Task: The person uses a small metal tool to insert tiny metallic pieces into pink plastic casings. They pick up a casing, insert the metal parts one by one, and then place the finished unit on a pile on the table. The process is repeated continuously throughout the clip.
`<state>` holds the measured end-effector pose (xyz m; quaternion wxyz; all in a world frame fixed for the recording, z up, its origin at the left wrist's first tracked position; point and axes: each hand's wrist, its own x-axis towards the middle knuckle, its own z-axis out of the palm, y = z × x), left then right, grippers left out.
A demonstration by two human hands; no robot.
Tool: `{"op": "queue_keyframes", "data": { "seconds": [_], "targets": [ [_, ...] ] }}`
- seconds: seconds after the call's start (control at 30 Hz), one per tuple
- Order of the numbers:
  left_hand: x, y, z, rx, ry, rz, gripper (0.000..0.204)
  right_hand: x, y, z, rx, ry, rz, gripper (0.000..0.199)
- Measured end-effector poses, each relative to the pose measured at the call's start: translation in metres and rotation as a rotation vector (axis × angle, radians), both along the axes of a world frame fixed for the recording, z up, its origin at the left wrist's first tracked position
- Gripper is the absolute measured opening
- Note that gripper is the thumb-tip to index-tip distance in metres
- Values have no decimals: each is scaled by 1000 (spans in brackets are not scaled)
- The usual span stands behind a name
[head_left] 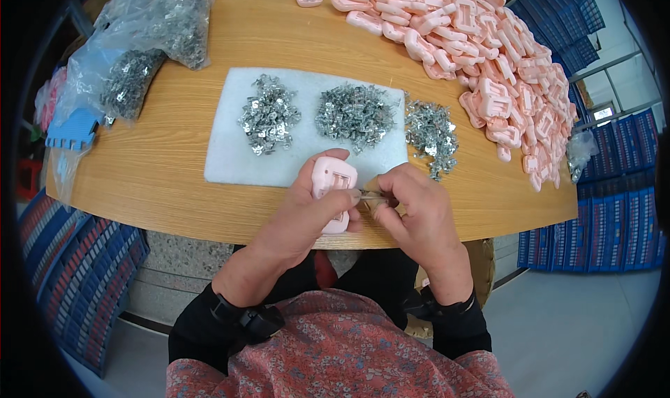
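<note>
At the near edge of the wooden surface [174, 182], the left hand [307, 213] grips a pink plastic housing [333, 185], its fingers closed around the piece. Touching it on the right, the right hand [412, 209] pinches a small metal clip [372, 195] between closed fingers, pressed against the housing's side. Just beyond lies a white foam pad [230, 154] carrying two heaps of metal clips [354, 114], with a third heap beside its right edge. Toward the far right edge sprawls a pile of pink housings [488, 42]; at the far left corner sit clear bags of clips [150, 35].
</note>
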<state>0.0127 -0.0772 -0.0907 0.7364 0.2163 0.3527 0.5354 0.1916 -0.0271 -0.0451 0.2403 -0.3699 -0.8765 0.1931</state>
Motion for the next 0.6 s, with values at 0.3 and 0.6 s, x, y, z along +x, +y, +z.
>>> {"op": "queue_keyframes", "data": {
  "seconds": [0.3, 0.6],
  "targets": [
    [2, 4, 0, 15, 15, 38, 58, 2, -4, -2, -137, 113, -26, 20],
    [2, 3, -1, 46, 49, 36, 57, 9, -7, -21, -726, 394, -155, 14]
  ]
}}
